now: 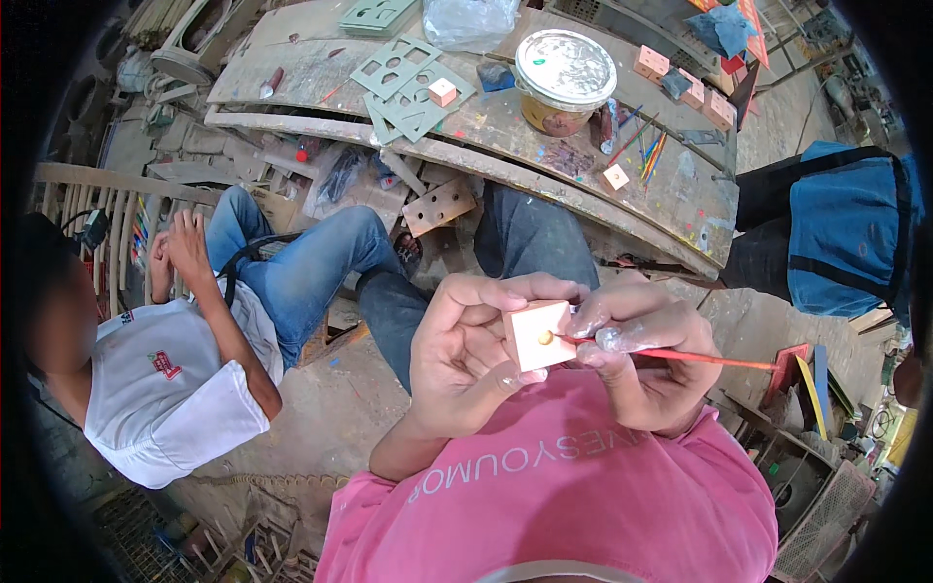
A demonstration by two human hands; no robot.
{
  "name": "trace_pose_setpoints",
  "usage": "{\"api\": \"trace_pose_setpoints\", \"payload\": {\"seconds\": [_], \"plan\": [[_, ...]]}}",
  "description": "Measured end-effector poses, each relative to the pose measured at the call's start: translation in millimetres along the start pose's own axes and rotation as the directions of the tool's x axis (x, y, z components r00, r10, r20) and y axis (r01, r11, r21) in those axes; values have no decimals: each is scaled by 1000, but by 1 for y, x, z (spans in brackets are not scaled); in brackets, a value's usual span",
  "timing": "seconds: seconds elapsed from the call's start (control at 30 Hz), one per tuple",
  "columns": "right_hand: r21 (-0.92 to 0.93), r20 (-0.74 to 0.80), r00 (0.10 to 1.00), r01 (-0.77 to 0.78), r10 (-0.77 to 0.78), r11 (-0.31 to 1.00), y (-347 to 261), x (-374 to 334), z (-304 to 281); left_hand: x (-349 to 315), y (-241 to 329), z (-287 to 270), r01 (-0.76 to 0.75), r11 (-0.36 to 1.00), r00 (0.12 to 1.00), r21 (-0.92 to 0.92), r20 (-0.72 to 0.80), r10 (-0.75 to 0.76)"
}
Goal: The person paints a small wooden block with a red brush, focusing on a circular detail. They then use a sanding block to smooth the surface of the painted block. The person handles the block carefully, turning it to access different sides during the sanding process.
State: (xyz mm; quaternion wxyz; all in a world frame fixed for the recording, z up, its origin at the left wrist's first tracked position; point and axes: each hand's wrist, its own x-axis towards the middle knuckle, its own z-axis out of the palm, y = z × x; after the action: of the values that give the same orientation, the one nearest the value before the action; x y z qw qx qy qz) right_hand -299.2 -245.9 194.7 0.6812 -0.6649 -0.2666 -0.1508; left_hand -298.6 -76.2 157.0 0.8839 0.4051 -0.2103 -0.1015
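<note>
In front of my pink shirt, my left hand grips a small pale wooden cube by its sides. One face with a round yellowish spot, perhaps a hole, is turned up to me. A thin red stick, seemingly a slim paintbrush, is pinched in my right hand, whose fingertips carry whitish smears. Its tip meets the face of the cube at or beside the spot; the exact contact is too small to tell. Both hands are closed and close together above my lap.
Beyond my knees stands a stained workbench with a lidded paint bucket, green stencil sheets, a loose cube, coloured sticks and wooden blocks. A person sits at left; someone with a blue garment is at right.
</note>
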Motion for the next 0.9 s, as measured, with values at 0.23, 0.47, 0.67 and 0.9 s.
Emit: {"api": "trace_pose_setpoints", "payload": {"seconds": [0.23,0.47,0.67,0.9], "plan": [[59,-14,997,-71,72,996,3,-3,2,-3,4,-1,20,997,1000,74,-23,-19],[139,-122,985,-104,121,985,5,-5,2,2,18,13,217,938,957,-272,-133,-260],[164,-137,976,-144,167,976,4,-7,4,-1,12,9,286,948,950,-137,-85,-299],[265,-190,954,-177,231,948,8,-13,3,7,20,9,230,970,972,77,-66,-225]]}}
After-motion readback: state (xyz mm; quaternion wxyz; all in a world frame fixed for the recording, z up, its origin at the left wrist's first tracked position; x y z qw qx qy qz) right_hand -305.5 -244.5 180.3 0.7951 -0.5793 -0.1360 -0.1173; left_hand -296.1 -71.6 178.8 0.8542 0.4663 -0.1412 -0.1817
